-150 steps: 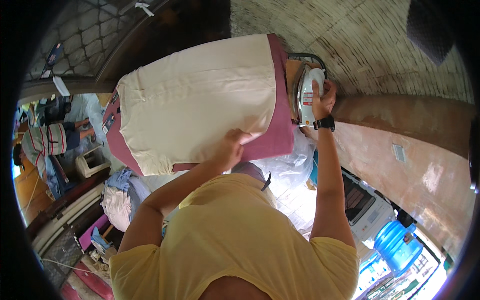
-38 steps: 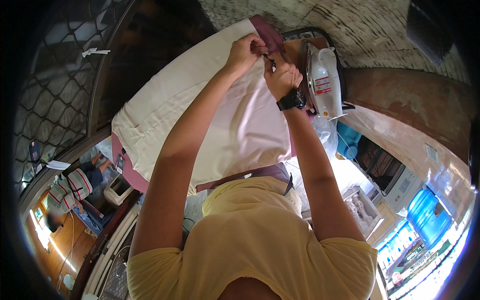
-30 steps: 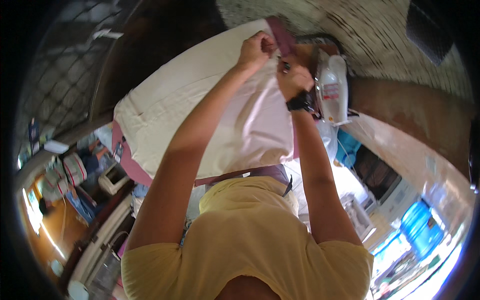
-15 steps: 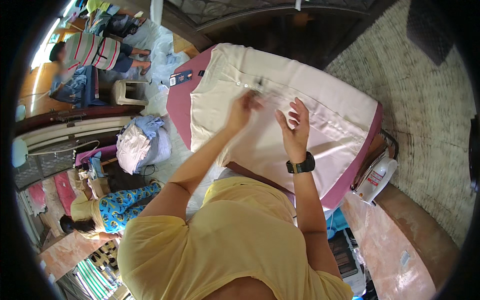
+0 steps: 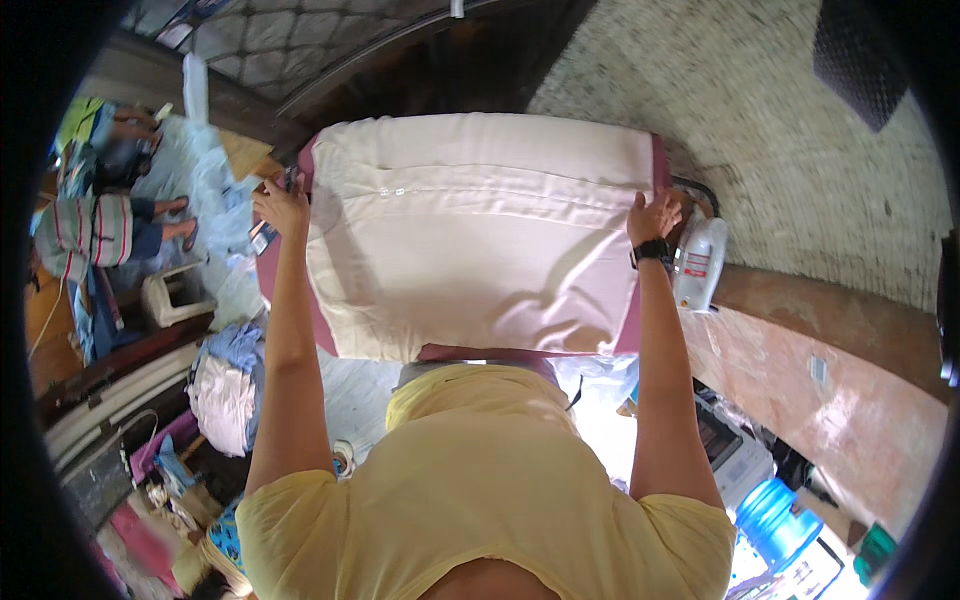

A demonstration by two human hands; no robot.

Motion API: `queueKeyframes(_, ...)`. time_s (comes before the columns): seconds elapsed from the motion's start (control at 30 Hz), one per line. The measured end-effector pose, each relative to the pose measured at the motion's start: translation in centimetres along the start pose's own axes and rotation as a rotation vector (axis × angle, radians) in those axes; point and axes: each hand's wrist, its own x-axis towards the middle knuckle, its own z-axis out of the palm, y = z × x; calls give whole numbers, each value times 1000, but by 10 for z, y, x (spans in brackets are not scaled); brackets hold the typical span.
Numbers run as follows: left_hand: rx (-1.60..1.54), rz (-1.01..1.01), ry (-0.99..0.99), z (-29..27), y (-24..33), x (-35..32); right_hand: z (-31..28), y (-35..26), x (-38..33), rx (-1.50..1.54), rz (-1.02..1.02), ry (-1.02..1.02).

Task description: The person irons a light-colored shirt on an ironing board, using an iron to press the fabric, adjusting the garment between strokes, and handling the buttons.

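A pale cream-pink button-front garment (image 5: 470,270) lies spread over a maroon padded board (image 5: 630,335). Its placket and a few small buttons run across it from left to right. At the board's left end, my left hand (image 5: 283,208) is closed beside the garment's edge. A small dark thing shows at its fingertips, too small to make out. My right hand (image 5: 655,215), with a black watch (image 5: 651,250) on the wrist, rests at the garment's right edge. Its thumb lies on the cloth, and its fingers are apart over the board's end.
Right of the board stands a clear-and-white bottle (image 5: 697,262) near a dark curved handle. A bundle of clothes (image 5: 225,390) and a cream stool (image 5: 178,297) are on the left. Another person in a striped top (image 5: 85,235) is at far left. A blue water jug (image 5: 775,525) sits lower right.
My hands have moved apart from above the middle of the garment to its left and right ends. My view has turned, so the board now lies nearly level across it.
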Motion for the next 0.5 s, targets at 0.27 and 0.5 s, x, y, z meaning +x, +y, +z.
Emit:
queueKeyframes(0.27, -254, 1330, -968, -133, 270, -262, 46, 33, 41, 327, 187, -462)
queueKeyframes(0.5, -331, 1761, -1109, -144, 344, -386, 29, 37, 52, 1156, 124, -304)
